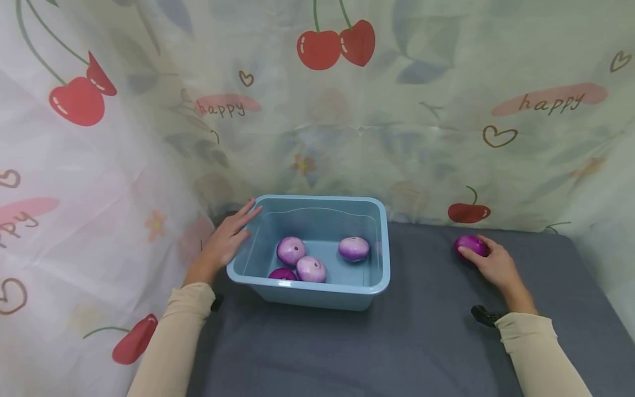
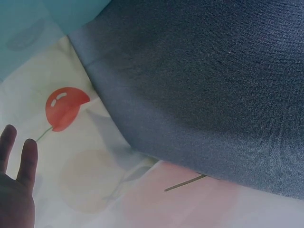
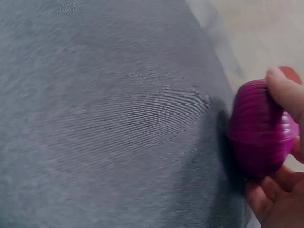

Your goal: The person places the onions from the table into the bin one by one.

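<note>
On the right of the head view, my right hand (image 1: pixel 498 267) grips a purple onion (image 1: pixel 468 246) between thumb and fingers, at the table's far side. The right wrist view shows the ridged, glossy onion (image 3: pixel 260 130) up close, with the thumb over its top and fingers (image 3: pixel 260 199) beneath. My left hand (image 1: pixel 225 240) is at the left rim of a light blue bin (image 1: pixel 317 298), its fingers extended along the edge. Inside the bin lie several purple and pale onions (image 1: pixel 291 251), one apart on the right (image 1: pixel 354 249). Two left fingers (image 2: pixel 28 161) show in the left wrist view.
A dark grey cloth (image 1: pixel 421 342) covers the table. Behind and to the left hangs a curtain (image 1: pixel 416 110) printed with cherries. A black strap (image 1: pixel 483 316) is around my right wrist, by the sleeve.
</note>
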Available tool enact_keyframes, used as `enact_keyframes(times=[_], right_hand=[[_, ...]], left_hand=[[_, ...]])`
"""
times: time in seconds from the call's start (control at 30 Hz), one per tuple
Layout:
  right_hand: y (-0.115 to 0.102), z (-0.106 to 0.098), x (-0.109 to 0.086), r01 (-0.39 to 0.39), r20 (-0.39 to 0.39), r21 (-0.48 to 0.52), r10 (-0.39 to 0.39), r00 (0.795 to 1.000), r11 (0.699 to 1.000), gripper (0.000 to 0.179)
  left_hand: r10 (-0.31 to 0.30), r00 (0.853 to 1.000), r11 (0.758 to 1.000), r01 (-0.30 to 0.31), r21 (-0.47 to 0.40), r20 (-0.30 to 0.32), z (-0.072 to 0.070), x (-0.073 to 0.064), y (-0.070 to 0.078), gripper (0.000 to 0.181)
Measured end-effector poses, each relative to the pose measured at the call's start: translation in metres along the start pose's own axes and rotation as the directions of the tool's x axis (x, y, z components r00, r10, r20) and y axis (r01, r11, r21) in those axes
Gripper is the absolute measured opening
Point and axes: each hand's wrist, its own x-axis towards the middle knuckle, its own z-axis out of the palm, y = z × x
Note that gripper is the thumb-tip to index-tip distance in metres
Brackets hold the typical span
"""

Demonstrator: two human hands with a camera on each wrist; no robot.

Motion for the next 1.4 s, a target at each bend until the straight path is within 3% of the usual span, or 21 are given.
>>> enact_keyframes(times=[0.63,0.83,0.97,1.13,1.4], right_hand=[[-0.005,0.011,-0.007,-0.003,-0.059,0.063,0.007,0.998,0.998,0.093],[-0.008,0.011,-0.008,-0.014,-0.083,0.097,0.022,0.996,0.995,0.093],[-0.022,0.01,-0.007,-0.003,-0.113,0.144,0.019,0.993,0.99,0.094],[-0.051,0.0,-0.01,0.035,-0.096,0.239,-0.012,0.995,0.97,0.091],[-0.093,-0.017,-0.017,0.158,-0.049,0.262,-0.151,0.987,0.952,0.081]], left_hand=[[-0.026,1.0,1.0,0.026,0.003,-0.008,0.0,-0.001,-0.001,0.058],[-0.007,1.0,1.0,0.007,0.001,-0.004,0.001,0.0,-0.001,0.057],[-0.008,1.0,1.0,0.008,-0.002,-0.004,0.001,0.001,-0.001,0.057],[0.0,1.0,1.0,0.0,-0.006,-0.005,0.001,0.0,0.0,0.057],[-0.001,1.0,1.0,0.001,0.001,-0.006,0.001,0.0,0.0,0.057]])
